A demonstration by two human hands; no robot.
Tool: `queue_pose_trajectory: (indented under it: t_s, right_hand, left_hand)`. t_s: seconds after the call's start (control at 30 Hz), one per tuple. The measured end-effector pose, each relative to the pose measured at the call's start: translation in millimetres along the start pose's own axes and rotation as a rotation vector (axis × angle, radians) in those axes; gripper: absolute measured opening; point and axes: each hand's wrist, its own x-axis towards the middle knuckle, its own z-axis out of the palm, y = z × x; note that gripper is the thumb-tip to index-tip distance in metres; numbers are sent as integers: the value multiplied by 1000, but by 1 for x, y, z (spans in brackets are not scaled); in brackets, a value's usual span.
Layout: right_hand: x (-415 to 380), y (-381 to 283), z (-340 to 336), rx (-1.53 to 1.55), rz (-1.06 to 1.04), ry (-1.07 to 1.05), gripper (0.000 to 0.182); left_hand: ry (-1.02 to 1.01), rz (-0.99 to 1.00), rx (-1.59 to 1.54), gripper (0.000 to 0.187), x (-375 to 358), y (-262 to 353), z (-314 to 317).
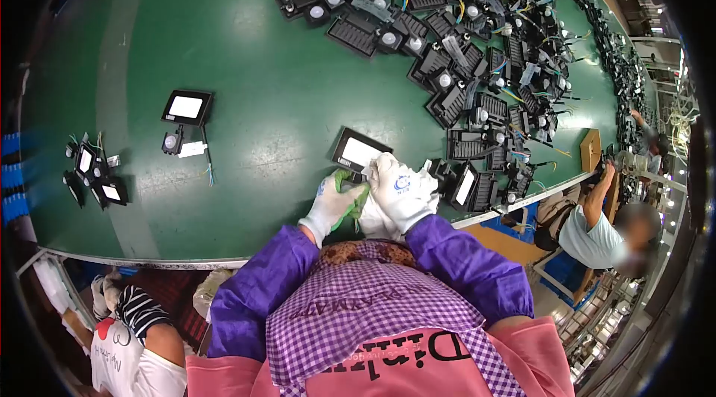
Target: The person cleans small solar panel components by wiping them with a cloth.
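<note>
A black floodlight (359, 151) with a white front panel lies tilted at the table's near edge, in front of my body. My left hand (335, 201), in a white glove with a green palm, is closed on the floodlight's lower side. Over its lower right corner is my gloved right hand (403, 186), fingers curled round a bunched white cloth (377, 221) that hangs down towards my apron. My hands hide the floodlight's lower part. Just right of my right hand, another floodlight (464, 186) stands on edge against the pile.
A large pile of black sensor floodlights (485, 54) with loose wires covers the table's right side. One floodlight (186, 107) lies alone at left, and a small group (97, 173) farther left. A cardboard box (591, 151) sits at the right edge. Co-workers (597, 236) are at right and lower left.
</note>
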Motion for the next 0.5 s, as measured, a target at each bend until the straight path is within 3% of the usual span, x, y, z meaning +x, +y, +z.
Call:
queue_pose_trajectory:
  t_s: [0.1, 0.13, 0.2, 0.27, 0.3, 0.33, 0.43, 0.5]
  right_hand:
    - [17, 24, 31, 11, -50, 193, 14]
    - [37, 26, 31, -7, -36, 233, 12]
    - [51, 26, 13, 128, -1, -7, 12]
    - [26, 28, 22, -22, -213, 76, 18]
    - [20, 3, -19, -75, -216, -200, 22]
    - [17, -9, -24, 76, -222, -358, 21]
    - [46, -10, 4, 231, -221, -140, 16]
    - [90, -17, 4, 232, -43, -291, 18]
  left_hand:
    - [-80, -228, -50, 35, -4, 29, -3]
    - [-84, -200, -59, 35, -7, 24, -3]
    - [-100, -117, -74, 35, -2, 20, -5]
    - [-183, -114, -120, 35, 3, 15, -14]
    - [-216, -115, -154, 36, 0, 26, -17]
    - [-252, -126, -187, 37, -4, 39, -19]
    - [-267, -235, 39, 40, -1, 44, -23]
    - [-252, -221, 33, 42, -3, 36, -21]
